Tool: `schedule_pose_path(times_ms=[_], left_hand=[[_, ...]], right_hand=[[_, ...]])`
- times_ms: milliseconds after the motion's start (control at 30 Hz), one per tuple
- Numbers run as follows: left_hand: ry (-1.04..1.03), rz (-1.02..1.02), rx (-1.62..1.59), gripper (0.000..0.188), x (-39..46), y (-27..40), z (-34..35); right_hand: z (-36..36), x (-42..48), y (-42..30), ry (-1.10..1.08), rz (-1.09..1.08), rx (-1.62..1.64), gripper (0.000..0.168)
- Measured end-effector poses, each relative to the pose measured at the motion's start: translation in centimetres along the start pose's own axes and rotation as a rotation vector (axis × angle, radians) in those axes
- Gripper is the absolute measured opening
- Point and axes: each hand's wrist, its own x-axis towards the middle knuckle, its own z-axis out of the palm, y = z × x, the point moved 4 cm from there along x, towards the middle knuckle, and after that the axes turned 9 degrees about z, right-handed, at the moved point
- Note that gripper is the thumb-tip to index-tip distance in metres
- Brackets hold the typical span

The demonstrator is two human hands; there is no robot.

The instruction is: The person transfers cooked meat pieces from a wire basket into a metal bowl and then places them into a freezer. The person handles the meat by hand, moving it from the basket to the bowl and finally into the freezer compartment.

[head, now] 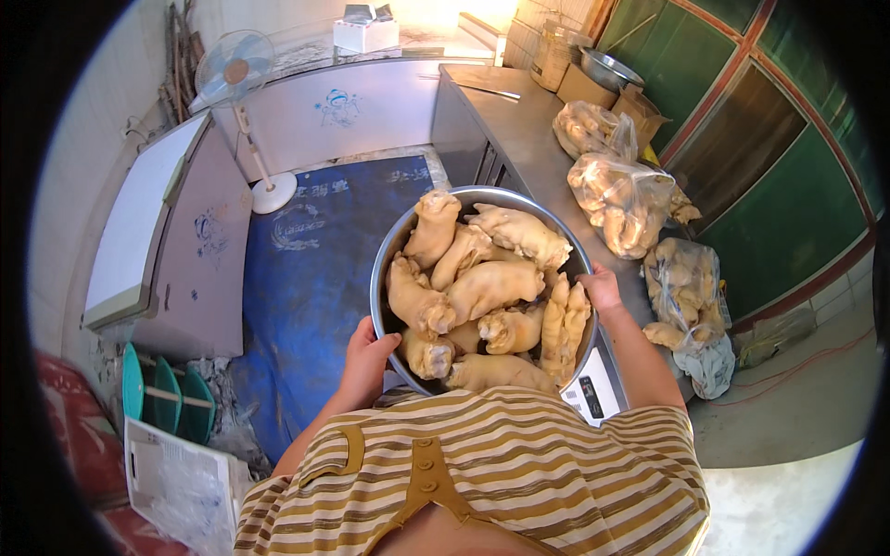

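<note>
A large round metal basin [381,278] is heaped with several pale pig's trotters [495,288]. It is held close against the front of my striped shirt. On the basin's left rim lies my left hand [370,356], its thumb over the edge and its other fingers mostly hidden underneath. My right hand [602,288] grips the opposite rim. A pair of trotters [564,326] stands near that right side, toes upward. Partly covered by the basin, a white digital scale [596,386] shows at the lower right.
Bags of trotters [619,201] line the steel counter [518,115] on the right. A standing fan [272,191] rises from a blue floor mat [306,278], beside a chest freezer [198,236]. A white plastic crate [182,479] sits at lower left; red cable [786,372] crosses the floor.
</note>
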Motion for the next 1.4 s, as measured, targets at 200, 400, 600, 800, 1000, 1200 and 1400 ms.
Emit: schedule_pose_path(times_ms=[200, 400, 600, 800, 1000, 1200, 1400], left_hand=[[-0.049, -0.001, 0.070, 0.017, 12.3, -1.1, 5.8], [-0.068, -0.019, 0.137, 0.020, 24.1, -0.9, 11.0], [-0.067, -0.068, 0.160, 0.023, 34.4, -0.7, 12.7], [-0.103, -0.160, 0.146, 0.024, 43.5, -2.7, 14.9], [-0.191, -0.228, 0.185, 0.022, 55.8, -6.7, 17.4], [-0.282, -0.380, 0.193, 0.024, 69.9, -8.5, 19.5], [-0.198, -0.345, 0.190, 0.035, 80.0, -16.8, 19.3]], right_hand=[[-3.6, 10.6, -0.8, 0.088, 0.022, 0.008, 0.020], [-5.0, 23.2, -2.3, 0.102, 0.015, 0.007, 0.023], [-3.9, 33.8, -4.4, 0.067, 0.055, -0.023, 0.021], [-4.5, 43.7, -2.3, 0.076, 0.123, 0.001, 0.017], [-6.6, 52.4, -0.7, 0.110, 0.191, 0.024, 0.017], [-5.7, 57.6, -0.8, 0.342, 0.273, 0.011, 0.010], [-5.6, 61.1, 2.2, 0.528, 0.272, 0.108, 0.009]])
